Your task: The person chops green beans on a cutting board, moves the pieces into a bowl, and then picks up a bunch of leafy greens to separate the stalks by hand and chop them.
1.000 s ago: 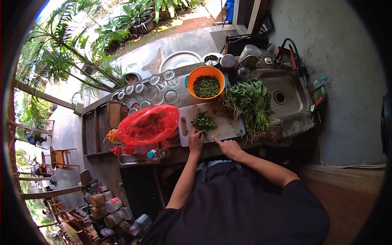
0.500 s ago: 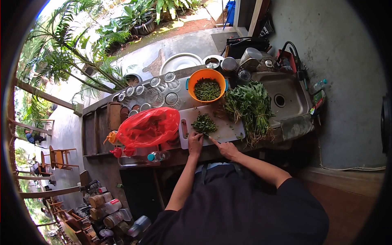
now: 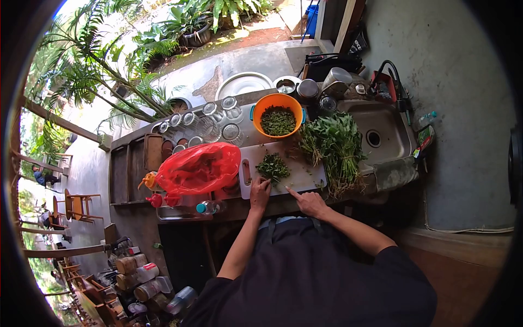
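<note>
On a white cutting board (image 3: 305, 182) lies a small heap of chopped leafy greens (image 3: 273, 166). My left hand (image 3: 260, 192) is at the heap's near edge, its fingers closed on some of the greens. To its right, my right hand (image 3: 310, 204) is closed around a knife, index finger stretched toward the blade; the handle is hidden and the thin blade is hard to make out. Behind the board stands an orange colander-like bowl (image 3: 259, 126) with cut greens inside. A large bunch of leafy stems with roots (image 3: 339, 147) lies at the board's right side.
A red plastic bag (image 3: 199, 168) sits left of the board, near a bottle with a teal cap (image 3: 210, 207). Several upturned glasses (image 3: 231, 132) line the back left. At the right is a sink (image 3: 393, 136), with metal pots and jars (image 3: 308, 90) behind.
My right hand has moved slightly right and toward me, away from the heap. My left hand stays at the greens. The view has shifted slightly.
</note>
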The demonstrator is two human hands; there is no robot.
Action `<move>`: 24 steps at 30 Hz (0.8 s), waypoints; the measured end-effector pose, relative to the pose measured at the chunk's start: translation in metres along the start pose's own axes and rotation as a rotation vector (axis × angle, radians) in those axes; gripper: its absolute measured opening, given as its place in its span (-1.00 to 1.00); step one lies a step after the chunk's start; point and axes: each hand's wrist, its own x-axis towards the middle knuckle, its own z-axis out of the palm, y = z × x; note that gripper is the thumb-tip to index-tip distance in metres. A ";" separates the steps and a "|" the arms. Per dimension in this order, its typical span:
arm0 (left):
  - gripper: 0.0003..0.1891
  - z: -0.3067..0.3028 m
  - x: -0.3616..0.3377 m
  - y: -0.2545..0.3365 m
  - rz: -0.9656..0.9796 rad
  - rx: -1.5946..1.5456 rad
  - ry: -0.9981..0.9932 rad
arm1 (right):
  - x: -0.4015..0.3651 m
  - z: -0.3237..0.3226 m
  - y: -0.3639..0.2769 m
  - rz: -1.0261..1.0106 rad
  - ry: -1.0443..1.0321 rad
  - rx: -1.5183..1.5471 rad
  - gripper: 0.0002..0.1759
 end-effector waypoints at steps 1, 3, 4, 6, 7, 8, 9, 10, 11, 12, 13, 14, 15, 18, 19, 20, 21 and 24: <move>-0.83 0.001 0.000 -0.001 0.009 0.002 0.007 | 0.002 0.000 -0.001 -0.008 -0.009 0.001 -0.21; -0.83 0.002 -0.002 -0.003 0.013 0.004 0.012 | 0.005 0.000 -0.004 -0.016 -0.021 0.004 -0.18; -0.84 0.003 -0.002 -0.003 0.009 0.005 0.018 | 0.006 -0.001 -0.006 -0.021 -0.031 -0.005 -0.18; -0.85 0.004 -0.001 -0.002 0.003 0.005 0.026 | 0.009 -0.002 -0.007 -0.027 -0.042 -0.015 -0.19; -0.86 0.003 0.000 -0.001 0.001 -0.006 0.033 | 0.011 -0.001 -0.007 -0.030 -0.037 -0.031 -0.18; -0.86 0.003 -0.001 0.000 -0.001 -0.018 0.040 | 0.012 0.000 -0.007 -0.032 -0.033 -0.045 -0.18; -0.86 0.003 -0.001 -0.001 -0.005 -0.017 0.039 | 0.013 0.000 -0.008 -0.033 -0.036 -0.044 -0.18; -0.86 0.004 -0.001 -0.001 -0.016 -0.029 0.041 | 0.014 0.000 -0.008 -0.028 -0.039 -0.052 -0.18; -0.87 0.004 -0.001 -0.001 -0.026 -0.042 0.044 | 0.014 -0.001 -0.008 -0.023 -0.041 -0.060 -0.17; -0.87 0.004 0.000 0.000 -0.028 -0.042 0.043 | 0.015 -0.001 -0.008 -0.024 -0.043 -0.060 -0.17; -0.87 0.003 0.000 0.002 -0.035 -0.047 0.048 | 0.015 -0.001 -0.008 -0.020 -0.063 -0.076 -0.16; -0.87 0.002 0.001 0.003 -0.043 -0.051 0.053 | 0.016 -0.001 -0.008 -0.017 -0.084 -0.092 -0.15; -0.87 0.003 0.001 0.002 -0.046 -0.050 0.054 | 0.017 0.003 -0.006 -0.020 -0.086 -0.092 -0.15; -0.89 0.005 0.000 -0.001 -0.064 -0.070 0.042 | 0.023 0.020 0.001 -0.030 -0.084 -0.026 -0.11; -0.89 0.005 0.000 -0.001 -0.051 -0.063 0.059 | 0.026 0.026 0.003 -0.037 -0.058 -0.055 -0.10; -0.89 0.005 0.001 -0.001 -0.037 -0.057 0.076 | 0.028 0.032 0.005 -0.043 -0.031 -0.083 -0.08; -0.89 0.005 0.000 -0.002 -0.036 -0.057 0.074 | 0.028 0.033 0.004 -0.041 -0.031 -0.082 -0.08; -0.89 0.006 0.001 -0.004 -0.109 -0.094 0.054 | 0.029 0.036 0.004 -0.053 -0.003 -0.083 -0.07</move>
